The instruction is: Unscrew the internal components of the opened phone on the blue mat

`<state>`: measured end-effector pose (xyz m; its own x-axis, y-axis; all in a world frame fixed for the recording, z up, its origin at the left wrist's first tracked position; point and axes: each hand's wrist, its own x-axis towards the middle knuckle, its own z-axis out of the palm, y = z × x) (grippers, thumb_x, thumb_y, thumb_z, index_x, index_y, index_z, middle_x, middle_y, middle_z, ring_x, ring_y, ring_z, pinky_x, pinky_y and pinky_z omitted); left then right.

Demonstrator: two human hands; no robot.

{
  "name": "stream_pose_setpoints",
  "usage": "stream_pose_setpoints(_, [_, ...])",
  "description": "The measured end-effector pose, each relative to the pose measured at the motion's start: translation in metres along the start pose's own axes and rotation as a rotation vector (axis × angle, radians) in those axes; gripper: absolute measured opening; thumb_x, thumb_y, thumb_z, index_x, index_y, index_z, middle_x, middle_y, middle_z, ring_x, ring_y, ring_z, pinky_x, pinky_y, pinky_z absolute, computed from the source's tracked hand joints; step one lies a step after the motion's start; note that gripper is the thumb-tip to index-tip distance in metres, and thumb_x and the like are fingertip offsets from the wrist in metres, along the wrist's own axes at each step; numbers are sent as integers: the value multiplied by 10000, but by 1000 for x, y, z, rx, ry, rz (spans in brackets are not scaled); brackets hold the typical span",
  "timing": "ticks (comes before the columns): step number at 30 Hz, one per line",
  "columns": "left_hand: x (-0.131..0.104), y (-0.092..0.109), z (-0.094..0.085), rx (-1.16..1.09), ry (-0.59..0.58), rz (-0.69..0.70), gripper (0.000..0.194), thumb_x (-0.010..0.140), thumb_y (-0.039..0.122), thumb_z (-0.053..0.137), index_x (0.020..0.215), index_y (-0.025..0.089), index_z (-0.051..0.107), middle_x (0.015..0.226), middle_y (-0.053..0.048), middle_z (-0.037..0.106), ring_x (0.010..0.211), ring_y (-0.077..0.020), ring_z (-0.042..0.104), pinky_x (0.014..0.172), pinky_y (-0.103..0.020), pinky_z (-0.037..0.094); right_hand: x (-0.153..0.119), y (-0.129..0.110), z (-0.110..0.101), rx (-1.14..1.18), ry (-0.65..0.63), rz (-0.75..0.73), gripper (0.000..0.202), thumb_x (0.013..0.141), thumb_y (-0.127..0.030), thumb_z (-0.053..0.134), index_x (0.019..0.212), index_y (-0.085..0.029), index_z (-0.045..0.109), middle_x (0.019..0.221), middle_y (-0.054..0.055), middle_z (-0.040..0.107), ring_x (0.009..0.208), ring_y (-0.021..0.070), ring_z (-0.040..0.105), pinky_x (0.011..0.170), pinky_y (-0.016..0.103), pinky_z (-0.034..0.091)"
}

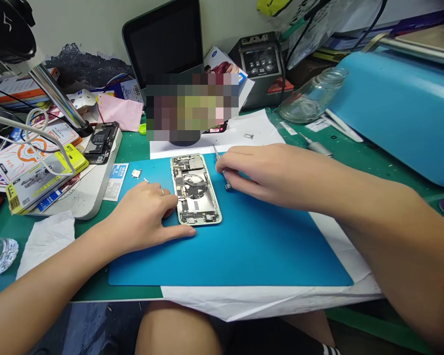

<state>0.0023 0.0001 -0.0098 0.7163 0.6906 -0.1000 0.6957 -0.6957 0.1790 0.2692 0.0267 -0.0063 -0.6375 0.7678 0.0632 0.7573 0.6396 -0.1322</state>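
An opened phone [196,190] lies on the blue mat [244,246], its inner parts showing. My left hand [150,214] rests at the phone's left edge, thumb stretched along the bottom edge and the other fingers curled, with no object visible in it. To the right of the phone, my right hand [244,170] pinches a slim screwdriver [228,186], whose thin tip points up and away. The screwdriver is beside the phone, not touching it. A small metal part [136,173] lies on the mat, up and left of my left hand.
On the left, a white device [92,192] carries boxes and a second phone body [102,142]. A lamp pole [61,96] stands behind them. A glass jar [314,96], a metal-bodied tool [318,147] and a rolled blue mat [403,113] are at the right.
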Motion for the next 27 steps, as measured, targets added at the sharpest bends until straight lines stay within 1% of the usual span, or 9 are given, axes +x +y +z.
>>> stream_pose_setpoints(6, [-1, 0, 0, 2, -9, -13, 546, 904, 705, 593, 710, 201, 517, 698, -30, 584, 696, -208, 516, 687, -336, 323, 0, 1, 0, -43, -18, 103, 194, 945, -325, 419, 933, -235, 591, 906, 68, 701, 716, 235, 599, 613, 324, 309])
stream_pose_setpoints(10, [-1, 0, 0, -9, -3, -3, 553, 904, 707, 591, 697, 201, 505, 688, -25, 579, 686, -204, 504, 677, -333, 310, 1, 5, 3, -53, -58, 139, 225, 961, -382, 430, 956, -229, 597, 906, 73, 700, 753, 250, 613, 614, 321, 310])
stream_pose_setpoints(14, [0, -1, 0, -16, 17, 25, 576, 902, 727, 575, 682, 200, 501, 659, -19, 567, 660, -196, 488, 662, -329, 299, 5, 6, 4, -17, -86, 160, 236, 965, -360, 424, 948, -224, 616, 886, 73, 704, 770, 250, 618, 630, 321, 327])
stream_pose_setpoints(18, [1, -4, 1, -44, 39, 50, 582, 890, 713, 611, 654, 193, 498, 633, -8, 561, 644, -179, 484, 668, -316, 301, 9, 2, 2, 61, -86, 197, 228, 941, -338, 463, 910, -221, 656, 861, 60, 722, 773, 230, 631, 651, 308, 345])
stream_pose_setpoints(22, [1, -7, 3, -79, 48, 90, 570, 891, 690, 632, 655, 188, 506, 631, 2, 562, 646, -168, 489, 663, -305, 286, 12, 2, 3, 105, -87, 269, 212, 931, -351, 484, 953, -228, 655, 800, 34, 724, 712, 201, 622, 621, 285, 326])
stream_pose_setpoints(24, [1, -8, 4, -89, 55, 119, 572, 895, 688, 629, 653, 186, 501, 624, 7, 554, 644, -164, 482, 658, -304, 279, 13, 4, 5, 154, -101, 270, 184, 914, -326, 504, 969, -222, 646, 782, 30, 726, 708, 197, 617, 627, 280, 335])
stream_pose_setpoints(27, [0, -9, 5, -80, 71, 139, 562, 903, 679, 626, 658, 187, 505, 628, 5, 549, 654, -168, 480, 652, -304, 270, 16, 8, 9, 212, -88, 231, 164, 896, -285, 513, 982, -222, 638, 800, 28, 735, 741, 199, 623, 646, 279, 346])
